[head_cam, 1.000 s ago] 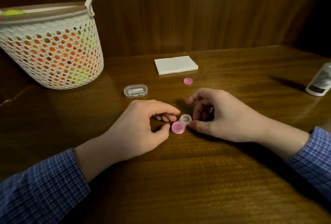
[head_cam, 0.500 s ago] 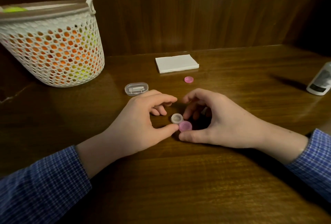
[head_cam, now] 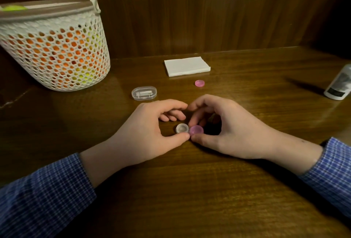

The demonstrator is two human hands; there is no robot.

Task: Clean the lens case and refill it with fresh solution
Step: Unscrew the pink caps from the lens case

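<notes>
Left hand (head_cam: 150,131) pinching round clear lens case (head_cam: 182,128), right hand (head_cam: 228,131) gripping its glossy pink cap (head_cam: 196,129), polished wooden table (head_cam: 190,190)

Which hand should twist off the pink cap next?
Probably the right hand: its fingers already pinch the pink cap, while the left hand steadies the case's open well.

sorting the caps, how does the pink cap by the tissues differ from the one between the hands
The far pink cap lies loose and untouched near the tissues; the near pink cap sits on the lens case, pinched by the right hand. The near one looks paler. Both are small, round and pink.
</notes>
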